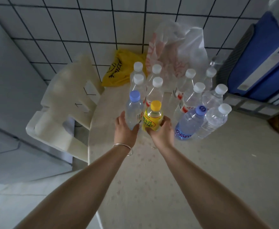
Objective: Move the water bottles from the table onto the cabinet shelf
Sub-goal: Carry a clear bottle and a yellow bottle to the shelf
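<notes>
1. The round, cream, pattern-topped table [176, 171] carries a cluster of upright clear plastic water bottles with white caps [157, 83]; the cabinet shelf is out of view.
2. The clear bottle with the pale blue cap [134, 111] stands upright, touching the yellow-labelled, yellow-capped bottle [152, 117] on its right.
3. The left hand [125, 129] wraps the blue-capped bottle's lower body, fingers curled around it.
4. The right hand [162, 132] cups the yellow bottle's base; its grip seems closed, though the fingertips are hidden.
5. Both long axes are vertical, so the lift is probably straight up.
</notes>
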